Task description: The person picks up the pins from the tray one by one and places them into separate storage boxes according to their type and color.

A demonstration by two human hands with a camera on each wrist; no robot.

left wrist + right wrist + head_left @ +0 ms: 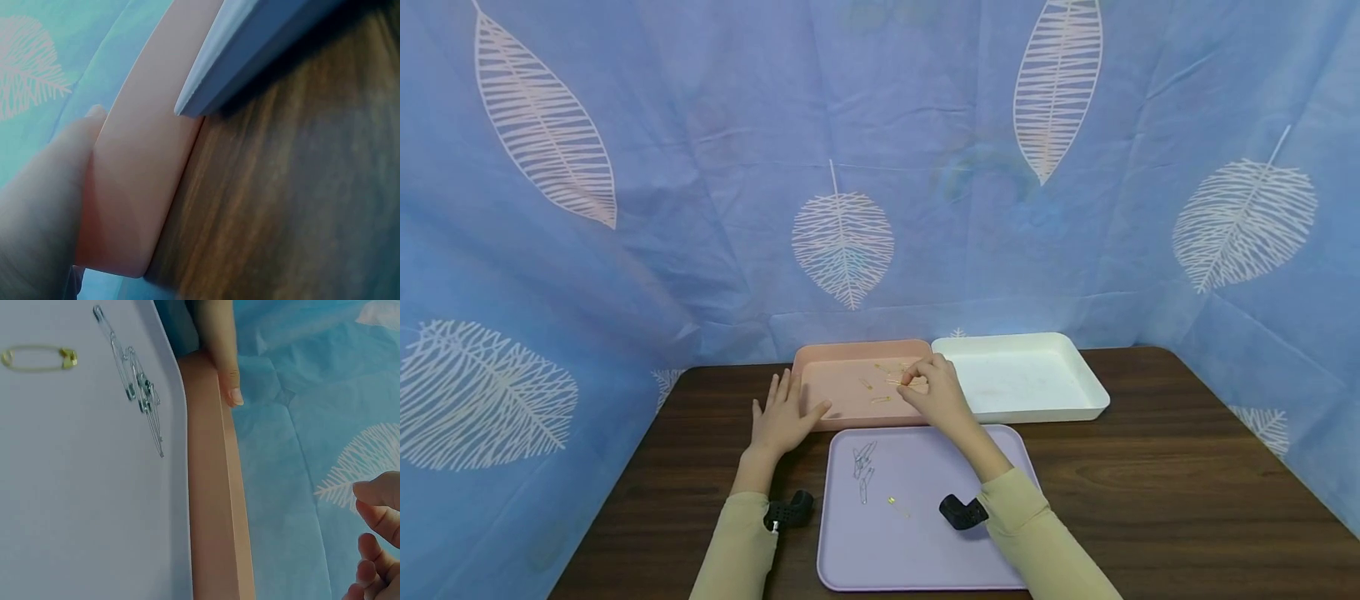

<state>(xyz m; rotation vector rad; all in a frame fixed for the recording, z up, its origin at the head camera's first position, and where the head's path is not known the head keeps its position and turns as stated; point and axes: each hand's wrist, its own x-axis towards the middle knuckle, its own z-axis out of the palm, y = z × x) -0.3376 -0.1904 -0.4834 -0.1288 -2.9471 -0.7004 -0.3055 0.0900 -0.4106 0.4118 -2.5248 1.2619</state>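
My left hand (780, 425) rests at the left end of a pink tray (842, 408), fingers spread and thumb by its front corner. Over that tray's right part is my right hand (940, 396), thumb and index finger brought close together. No pin shows at those fingertips (362, 494) in the right wrist view, though gold safety pins lie behind them in the head view. Several gold safety pins (880, 399) lie in the pink tray. On the lavender tray (940, 533) are a small cluster of silver safety pins (134, 375) and a single gold safety pin (39, 358).
A white tray (1022, 375) adjoins the pink one on the right. The lavender tray lies in front of both, on a dark wooden table (1180, 483). Behind the table hangs a blue cloth (925, 250) with white leaf prints.
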